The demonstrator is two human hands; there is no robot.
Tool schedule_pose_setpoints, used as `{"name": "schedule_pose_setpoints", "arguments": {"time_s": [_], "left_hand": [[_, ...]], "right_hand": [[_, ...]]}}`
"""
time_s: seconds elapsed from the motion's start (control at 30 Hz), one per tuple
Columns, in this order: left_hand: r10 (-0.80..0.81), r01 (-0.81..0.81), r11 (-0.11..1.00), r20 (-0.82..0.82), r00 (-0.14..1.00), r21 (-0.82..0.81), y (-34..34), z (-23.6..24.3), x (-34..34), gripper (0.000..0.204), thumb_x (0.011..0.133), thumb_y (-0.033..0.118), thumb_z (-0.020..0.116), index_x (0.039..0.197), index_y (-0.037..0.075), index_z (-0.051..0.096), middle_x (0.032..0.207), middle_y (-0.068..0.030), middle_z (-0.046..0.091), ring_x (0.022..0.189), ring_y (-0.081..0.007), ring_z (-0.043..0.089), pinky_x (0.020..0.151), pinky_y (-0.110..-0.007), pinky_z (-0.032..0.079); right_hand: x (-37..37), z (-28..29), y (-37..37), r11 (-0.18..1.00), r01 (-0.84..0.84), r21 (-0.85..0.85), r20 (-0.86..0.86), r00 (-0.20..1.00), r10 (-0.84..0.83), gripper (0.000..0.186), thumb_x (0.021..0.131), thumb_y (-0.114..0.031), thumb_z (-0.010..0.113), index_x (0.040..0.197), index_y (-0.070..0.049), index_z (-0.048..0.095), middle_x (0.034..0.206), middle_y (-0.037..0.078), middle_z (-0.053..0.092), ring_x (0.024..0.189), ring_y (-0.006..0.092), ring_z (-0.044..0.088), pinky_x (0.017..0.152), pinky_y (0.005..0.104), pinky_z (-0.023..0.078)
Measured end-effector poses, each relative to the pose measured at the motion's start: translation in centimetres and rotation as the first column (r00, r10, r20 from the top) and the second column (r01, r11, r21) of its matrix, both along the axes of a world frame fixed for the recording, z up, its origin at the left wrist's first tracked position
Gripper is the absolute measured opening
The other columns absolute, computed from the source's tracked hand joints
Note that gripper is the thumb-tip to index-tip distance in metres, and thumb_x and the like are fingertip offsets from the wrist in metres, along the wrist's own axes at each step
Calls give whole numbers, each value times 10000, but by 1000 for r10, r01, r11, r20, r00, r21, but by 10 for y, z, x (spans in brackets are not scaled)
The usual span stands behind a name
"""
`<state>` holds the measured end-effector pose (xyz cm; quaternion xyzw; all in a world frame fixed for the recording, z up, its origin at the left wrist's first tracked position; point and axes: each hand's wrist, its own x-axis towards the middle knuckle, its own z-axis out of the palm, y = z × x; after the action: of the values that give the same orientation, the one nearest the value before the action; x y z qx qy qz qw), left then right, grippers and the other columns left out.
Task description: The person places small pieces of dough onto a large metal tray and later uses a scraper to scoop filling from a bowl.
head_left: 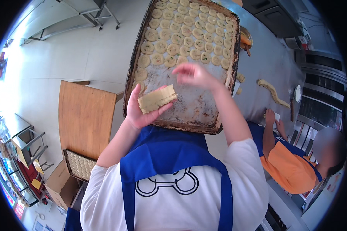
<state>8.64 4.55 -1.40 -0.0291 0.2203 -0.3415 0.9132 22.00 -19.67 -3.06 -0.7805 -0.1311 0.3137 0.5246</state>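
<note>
My left hand (137, 109) is closed around a pale, flecked block of dough (157, 99) with cut edges, held over the near left part of a large baking tray (196, 109). My right hand (196, 76) hovers above the middle of the tray, to the right of the dough block. Its fingers are loosely curled, slightly blurred and a little apart, with nothing visible between them. Flat round dough pieces (177, 37) lie in rows across the far part of the tray, and a few run down its left side.
A wooden board (86, 115) stands at left, a second filled tray (81, 165) below it. At right, a co-worker in an orange shirt (293, 165) works at a metal table (254, 77) with a dough rope (273, 93). An orange-filled bowl (246, 37) sits beside my tray.
</note>
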Motion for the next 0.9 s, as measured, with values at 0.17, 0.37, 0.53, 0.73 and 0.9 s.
{"name": "schedule_pose_setpoints", "arguments": {"time_s": [0.17, 0.37, 0.53, 0.73, 0.9], "left_hand": [[-79, 70, 995, -127, 989, -75, -13, -1, 14, 832, 947, 609, 442, 1450, -47, 355, 1470, -236, 409, 1350, -408, 413, 1146, -523, 341], [-101, 101, 995, -159, 982, -9, -21, -9, 19, 770, 956, 533, 479, 1441, -54, 360, 1456, -245, 421, 1344, -406, 423, 1142, -528, 348], [-42, 67, 990, -197, 979, 121, -26, -19, 15, 683, 975, 465, 476, 1427, -40, 388, 1435, -257, 432, 1353, -434, 393, 1151, -516, 329], [32, 20, 978, -245, 969, 208, -28, -11, 12, 629, 984, 426, 476, 1411, -32, 419, 1416, -260, 445, 1353, -458, 382, 1144, -501, 341], [40, 2, 975, -185, 982, 223, -4, -4, -4, 587, 997, 402, 442, 1408, -17, 445, 1421, -233, 458, 1365, -448, 380, 1127, -483, 372]], "right_hand": [[-72, 30, -7, 939, 128, 319, -255, 966, -45, 400, 835, -50, 747, 1219, -41, 636, 890, 11, 680, 838, 97, 654, 782, 260, 527], [-76, 21, -12, 982, 161, 99, -188, 972, -141, 394, 809, -85, 730, 1187, -13, 646, 881, 58, 702, 817, 113, 676, 740, 263, 545], [-52, 6, -20, 964, 237, -118, 97, 969, -227, 435, 762, -118, 735, 1174, -3, 655, 821, 72, 703, 757, 127, 671, 713, 280, 551], [-37, 8, -17, 993, 68, -94, 124, 991, -56, 381, 831, -52, 681, 1210, -50, 645, 1166, 70, 596, 879, 121, 636, 726, 260, 509], [-63, 2, -3, 967, 75, -244, 401, 916, 30, 332, 834, -113, 708, 1159, -63, 660, 1095, 69, 615, 836, 184, 654, 717, 288, 522]]}}
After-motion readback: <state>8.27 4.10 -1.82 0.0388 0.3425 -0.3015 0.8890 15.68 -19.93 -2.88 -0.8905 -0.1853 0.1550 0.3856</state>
